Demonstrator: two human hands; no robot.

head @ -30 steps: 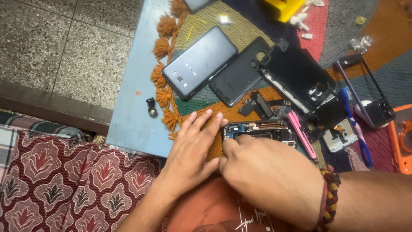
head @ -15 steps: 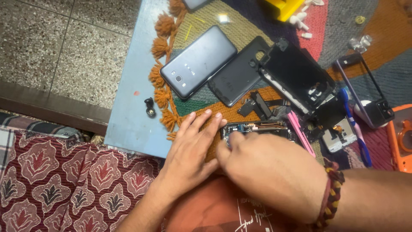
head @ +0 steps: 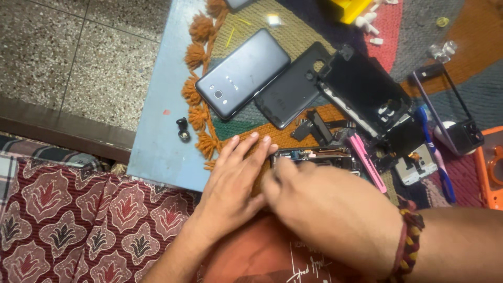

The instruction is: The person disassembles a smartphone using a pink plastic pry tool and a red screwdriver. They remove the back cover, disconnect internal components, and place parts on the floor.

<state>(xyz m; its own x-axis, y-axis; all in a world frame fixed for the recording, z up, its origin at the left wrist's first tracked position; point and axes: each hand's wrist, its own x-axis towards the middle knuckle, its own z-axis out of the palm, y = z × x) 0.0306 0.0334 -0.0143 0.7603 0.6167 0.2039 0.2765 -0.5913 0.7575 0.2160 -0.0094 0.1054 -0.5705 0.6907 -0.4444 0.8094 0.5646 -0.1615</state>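
Speckled stone floor (head: 68,47) across upper left of frame; patterned maroon cloth (head: 68,225) along lower left. Pale blue desk (head: 157,136) at centre left, overlaid by woven mat (head: 262,133) with orange tassels along its left edge.

Left hand (head: 233,181) laid flat at lower centre, palm down, fingers (head: 246,147) extended and close together, tips resting on mat just left of opened phone body. Right hand (head: 330,209) at lower centre right, blurred, back toward camera, covering near part of opened phone body (head: 319,156); beaded band at wrist. Grip of right hand not determinable (fingertips hidden beneath hand). Exposed internals of phone body visible just above right hand, touching it, between both sets of fingers.

Grey phone (head: 243,73) lying back up, tilted, at upper centre of mat. Dark back cover (head: 293,89) just beside it to right, edges overlapping or touching. Black frame panel (head: 367,91) right of that. Pink tool (head: 367,162) lying diagonally just right of opened body. Blue-handled tool (head: 435,157) farther right. Small black part (head: 183,131) alone on bare desk, left of tassels. Orange tray (head: 490,167) at right edge; yellow object (head: 353,8) at top edge, cut off.
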